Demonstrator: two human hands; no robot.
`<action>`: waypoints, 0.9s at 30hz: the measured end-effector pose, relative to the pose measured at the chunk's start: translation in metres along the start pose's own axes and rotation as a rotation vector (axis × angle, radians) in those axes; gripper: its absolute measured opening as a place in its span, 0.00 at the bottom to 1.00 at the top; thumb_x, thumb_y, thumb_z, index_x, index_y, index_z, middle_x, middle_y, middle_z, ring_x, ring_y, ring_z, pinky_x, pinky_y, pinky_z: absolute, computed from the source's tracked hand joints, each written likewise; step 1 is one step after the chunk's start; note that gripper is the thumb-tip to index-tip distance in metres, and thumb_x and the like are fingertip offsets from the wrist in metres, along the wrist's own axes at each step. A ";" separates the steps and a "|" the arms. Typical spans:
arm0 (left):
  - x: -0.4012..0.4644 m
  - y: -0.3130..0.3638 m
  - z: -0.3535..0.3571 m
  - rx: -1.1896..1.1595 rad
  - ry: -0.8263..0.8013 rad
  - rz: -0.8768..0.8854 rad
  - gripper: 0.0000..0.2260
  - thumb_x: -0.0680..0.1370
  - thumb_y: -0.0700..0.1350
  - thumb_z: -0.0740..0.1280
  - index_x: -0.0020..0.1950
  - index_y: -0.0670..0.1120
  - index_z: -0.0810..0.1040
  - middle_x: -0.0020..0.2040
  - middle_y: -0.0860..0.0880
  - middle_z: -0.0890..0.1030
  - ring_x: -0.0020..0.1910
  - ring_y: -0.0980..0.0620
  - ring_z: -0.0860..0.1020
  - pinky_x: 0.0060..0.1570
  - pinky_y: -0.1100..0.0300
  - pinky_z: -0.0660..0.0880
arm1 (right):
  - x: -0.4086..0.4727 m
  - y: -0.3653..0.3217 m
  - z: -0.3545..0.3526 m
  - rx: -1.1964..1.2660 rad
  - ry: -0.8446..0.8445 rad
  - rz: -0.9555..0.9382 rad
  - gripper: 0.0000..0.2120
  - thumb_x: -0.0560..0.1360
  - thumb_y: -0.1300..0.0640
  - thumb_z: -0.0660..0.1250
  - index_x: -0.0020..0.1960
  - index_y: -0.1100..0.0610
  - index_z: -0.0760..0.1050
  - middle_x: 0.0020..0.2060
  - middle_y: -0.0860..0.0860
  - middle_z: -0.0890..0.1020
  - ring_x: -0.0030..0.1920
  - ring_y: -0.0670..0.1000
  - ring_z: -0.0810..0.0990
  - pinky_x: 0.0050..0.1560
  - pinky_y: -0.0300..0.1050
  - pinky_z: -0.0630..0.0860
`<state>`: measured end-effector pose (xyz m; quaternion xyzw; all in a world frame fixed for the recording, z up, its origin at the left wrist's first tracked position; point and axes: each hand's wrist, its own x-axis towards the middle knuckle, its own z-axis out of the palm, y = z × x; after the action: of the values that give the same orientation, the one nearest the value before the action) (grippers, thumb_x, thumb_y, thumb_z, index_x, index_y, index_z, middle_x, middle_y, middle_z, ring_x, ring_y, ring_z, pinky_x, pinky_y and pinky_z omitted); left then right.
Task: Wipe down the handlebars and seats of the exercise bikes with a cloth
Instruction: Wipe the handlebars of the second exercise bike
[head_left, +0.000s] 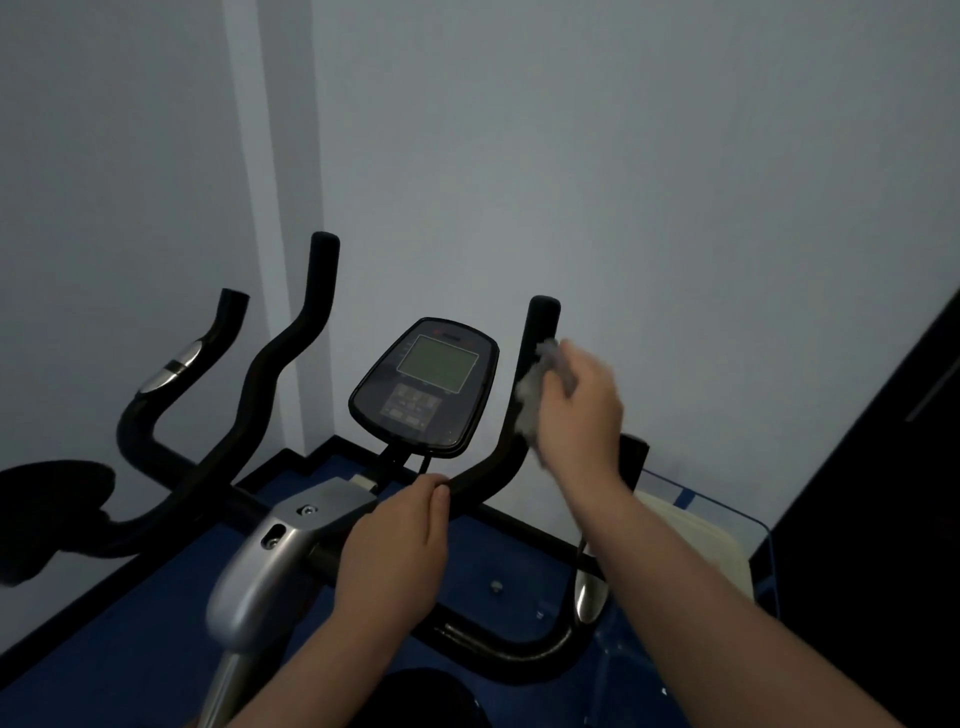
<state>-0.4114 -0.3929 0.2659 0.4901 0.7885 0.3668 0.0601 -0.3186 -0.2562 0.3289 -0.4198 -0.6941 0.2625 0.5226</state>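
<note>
A black exercise-bike handlebar curves up on both sides of a console with a grey screen. My right hand holds a pale crumpled cloth against the upright right arm of the handlebar. My left hand grips the lower bar just right of the silver stem. A dark seat shows partly at the bottom edge, between my forearms.
A second bike's black handlebar and a dark rounded part stand at the left. White walls are close behind. Blue floor matting lies below. A glass-topped table and a dark panel are at the right.
</note>
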 end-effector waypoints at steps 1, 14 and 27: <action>0.000 0.000 0.000 0.004 0.004 0.001 0.12 0.84 0.52 0.51 0.57 0.53 0.74 0.43 0.56 0.78 0.39 0.56 0.74 0.39 0.60 0.65 | 0.015 -0.007 -0.004 -0.007 0.059 -0.024 0.19 0.81 0.57 0.58 0.71 0.54 0.71 0.62 0.46 0.71 0.57 0.45 0.74 0.63 0.36 0.68; -0.001 0.001 -0.001 -0.013 -0.005 -0.004 0.14 0.84 0.52 0.50 0.56 0.51 0.74 0.41 0.54 0.79 0.40 0.54 0.77 0.42 0.56 0.71 | 0.004 -0.002 -0.013 0.013 -0.145 0.236 0.13 0.83 0.56 0.54 0.50 0.53 0.77 0.36 0.50 0.81 0.31 0.49 0.78 0.28 0.41 0.71; 0.000 0.001 0.000 -0.003 0.001 -0.011 0.13 0.84 0.53 0.50 0.56 0.52 0.73 0.42 0.54 0.79 0.41 0.54 0.76 0.42 0.56 0.71 | -0.041 0.008 0.001 -0.119 -0.254 0.268 0.09 0.82 0.57 0.56 0.55 0.56 0.75 0.50 0.54 0.77 0.46 0.53 0.78 0.44 0.45 0.74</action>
<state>-0.4111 -0.3926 0.2664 0.4856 0.7905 0.3680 0.0623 -0.3133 -0.2872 0.3016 -0.5023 -0.7065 0.3391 0.3655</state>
